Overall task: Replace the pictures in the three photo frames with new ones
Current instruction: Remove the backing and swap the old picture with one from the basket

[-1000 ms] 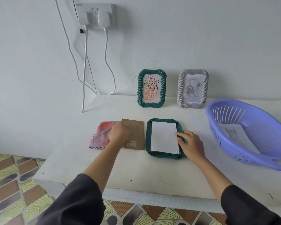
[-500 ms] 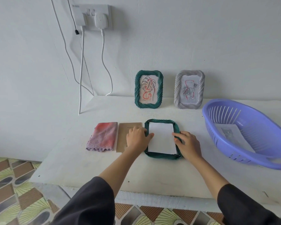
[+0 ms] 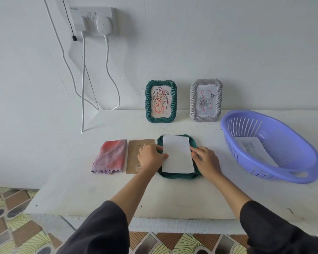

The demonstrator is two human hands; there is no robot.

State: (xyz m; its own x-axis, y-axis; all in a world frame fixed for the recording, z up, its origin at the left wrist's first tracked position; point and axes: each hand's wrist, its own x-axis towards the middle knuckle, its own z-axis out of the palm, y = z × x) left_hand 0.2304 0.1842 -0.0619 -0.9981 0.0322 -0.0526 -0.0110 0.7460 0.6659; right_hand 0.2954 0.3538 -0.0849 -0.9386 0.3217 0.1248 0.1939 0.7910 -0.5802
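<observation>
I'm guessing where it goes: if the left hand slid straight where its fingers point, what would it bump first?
The left hand would meet the white paper on the flat green frame; its fingertips seem to touch its edge. Beyond is the right hand.

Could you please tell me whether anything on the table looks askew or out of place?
The white sheet on the face-down green frame is not seated: its far edge lies over the frame's far rim, and it looks slightly tilted. The left hand and right hand touch its side edges. Nothing else stands out.
</observation>
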